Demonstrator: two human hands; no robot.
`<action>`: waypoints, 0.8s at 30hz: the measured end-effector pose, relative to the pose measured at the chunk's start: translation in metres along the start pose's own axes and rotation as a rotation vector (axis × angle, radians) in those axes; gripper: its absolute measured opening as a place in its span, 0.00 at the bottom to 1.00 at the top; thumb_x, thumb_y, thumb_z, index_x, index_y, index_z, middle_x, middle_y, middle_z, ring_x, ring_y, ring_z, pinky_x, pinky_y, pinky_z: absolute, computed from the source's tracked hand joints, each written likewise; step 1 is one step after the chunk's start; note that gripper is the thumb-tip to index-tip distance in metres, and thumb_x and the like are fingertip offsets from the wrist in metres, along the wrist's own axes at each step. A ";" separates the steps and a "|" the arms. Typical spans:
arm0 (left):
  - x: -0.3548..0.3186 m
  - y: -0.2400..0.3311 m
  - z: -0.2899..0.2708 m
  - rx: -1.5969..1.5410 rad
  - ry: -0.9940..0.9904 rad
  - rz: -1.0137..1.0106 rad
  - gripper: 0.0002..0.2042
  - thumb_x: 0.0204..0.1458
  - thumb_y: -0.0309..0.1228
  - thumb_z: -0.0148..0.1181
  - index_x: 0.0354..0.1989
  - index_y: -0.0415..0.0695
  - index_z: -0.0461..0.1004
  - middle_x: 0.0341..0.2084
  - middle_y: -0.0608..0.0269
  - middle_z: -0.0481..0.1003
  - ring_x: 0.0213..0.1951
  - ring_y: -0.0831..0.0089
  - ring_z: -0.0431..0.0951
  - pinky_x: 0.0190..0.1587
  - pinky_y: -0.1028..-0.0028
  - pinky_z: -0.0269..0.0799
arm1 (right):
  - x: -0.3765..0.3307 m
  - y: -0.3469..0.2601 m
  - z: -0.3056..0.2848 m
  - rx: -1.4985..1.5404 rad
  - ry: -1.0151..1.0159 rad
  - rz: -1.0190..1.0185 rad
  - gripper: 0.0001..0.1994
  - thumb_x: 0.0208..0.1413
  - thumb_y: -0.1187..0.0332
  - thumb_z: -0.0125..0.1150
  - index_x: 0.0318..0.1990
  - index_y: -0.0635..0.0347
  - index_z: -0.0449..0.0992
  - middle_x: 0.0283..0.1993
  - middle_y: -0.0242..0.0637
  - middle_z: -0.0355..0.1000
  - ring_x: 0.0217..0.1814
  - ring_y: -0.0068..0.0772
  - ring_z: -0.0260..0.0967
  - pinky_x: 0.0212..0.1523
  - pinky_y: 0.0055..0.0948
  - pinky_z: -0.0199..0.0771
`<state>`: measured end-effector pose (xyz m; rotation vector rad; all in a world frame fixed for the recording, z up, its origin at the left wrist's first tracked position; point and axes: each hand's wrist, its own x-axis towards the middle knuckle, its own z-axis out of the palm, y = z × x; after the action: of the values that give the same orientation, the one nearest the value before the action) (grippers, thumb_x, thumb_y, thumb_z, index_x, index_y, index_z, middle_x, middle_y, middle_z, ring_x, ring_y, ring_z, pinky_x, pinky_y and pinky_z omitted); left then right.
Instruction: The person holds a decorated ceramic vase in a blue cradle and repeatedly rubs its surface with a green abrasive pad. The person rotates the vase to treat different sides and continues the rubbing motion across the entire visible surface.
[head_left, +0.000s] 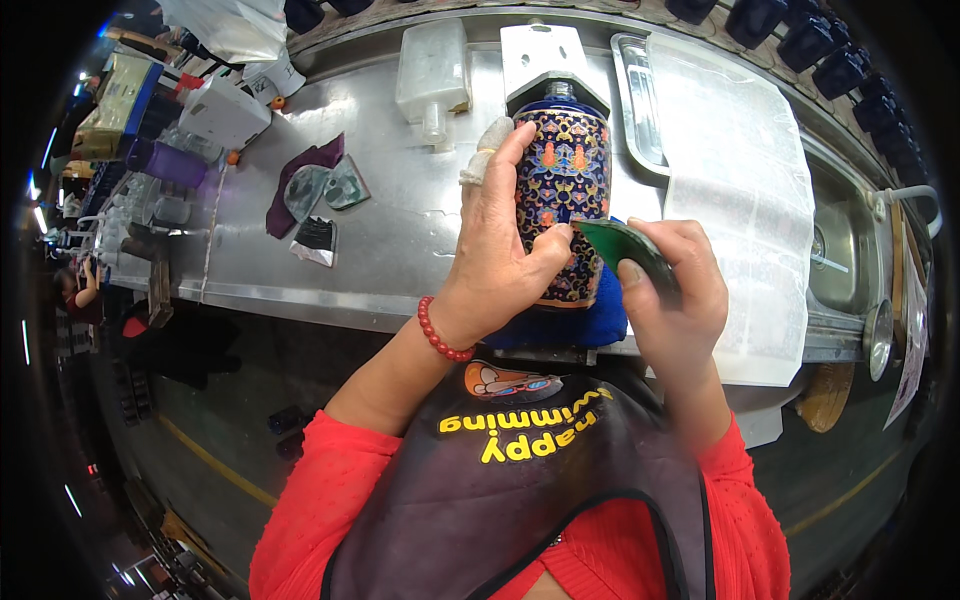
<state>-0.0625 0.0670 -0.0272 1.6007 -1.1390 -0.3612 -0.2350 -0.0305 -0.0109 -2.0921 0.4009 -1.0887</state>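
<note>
Metal counter (385, 220): dark-blue patterned bottle (575, 185) lies before the person, neck pointing away, base end by blue cloth (560, 328). Left hand (500, 265) spread wide along the bottle's left side, thumb over its face. Right hand (680, 285) pinching green scraper (612, 245), tip near left thumb. To the right, white sheet (735, 200) overlapping metal tray (630, 100)
</note>
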 end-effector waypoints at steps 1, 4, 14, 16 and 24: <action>0.000 0.001 0.000 -0.015 -0.002 -0.024 0.39 0.50 0.26 0.62 0.73 0.36 0.55 0.66 0.38 0.62 0.68 0.45 0.62 0.73 0.55 0.54 | -0.001 0.000 -0.001 0.008 0.003 0.024 0.16 0.55 0.81 0.66 0.51 0.68 0.78 0.43 0.42 0.75 0.42 0.33 0.73 0.45 0.28 0.74; 0.000 0.003 0.001 -0.062 -0.011 -0.077 0.39 0.50 0.27 0.62 0.73 0.36 0.55 0.66 0.38 0.62 0.68 0.45 0.62 0.72 0.55 0.54 | -0.003 0.000 -0.004 0.023 -0.003 0.100 0.15 0.56 0.81 0.64 0.51 0.69 0.78 0.43 0.39 0.75 0.44 0.30 0.73 0.46 0.26 0.73; -0.003 -0.001 -0.001 -0.099 0.005 -0.014 0.39 0.51 0.28 0.62 0.73 0.37 0.56 0.67 0.41 0.62 0.68 0.49 0.62 0.73 0.57 0.53 | -0.003 0.001 -0.006 0.297 -0.020 0.412 0.15 0.63 0.73 0.62 0.55 0.69 0.76 0.48 0.34 0.75 0.51 0.22 0.71 0.54 0.23 0.70; -0.003 -0.002 -0.003 -0.070 0.001 0.031 0.39 0.51 0.28 0.62 0.73 0.37 0.56 0.68 0.41 0.61 0.69 0.49 0.61 0.73 0.57 0.53 | -0.003 0.001 -0.004 0.344 -0.027 0.447 0.15 0.64 0.72 0.63 0.56 0.68 0.75 0.49 0.34 0.76 0.52 0.22 0.72 0.56 0.23 0.70; -0.003 0.005 0.003 0.212 -0.013 0.063 0.42 0.49 0.32 0.66 0.74 0.38 0.55 0.71 0.34 0.56 0.72 0.39 0.56 0.74 0.52 0.48 | -0.005 0.005 -0.003 0.357 -0.009 0.422 0.15 0.64 0.73 0.62 0.57 0.68 0.75 0.51 0.35 0.76 0.53 0.22 0.72 0.57 0.23 0.71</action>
<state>-0.0687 0.0678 -0.0243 1.7426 -1.2686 -0.2153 -0.2397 -0.0326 -0.0161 -1.6044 0.5678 -0.8286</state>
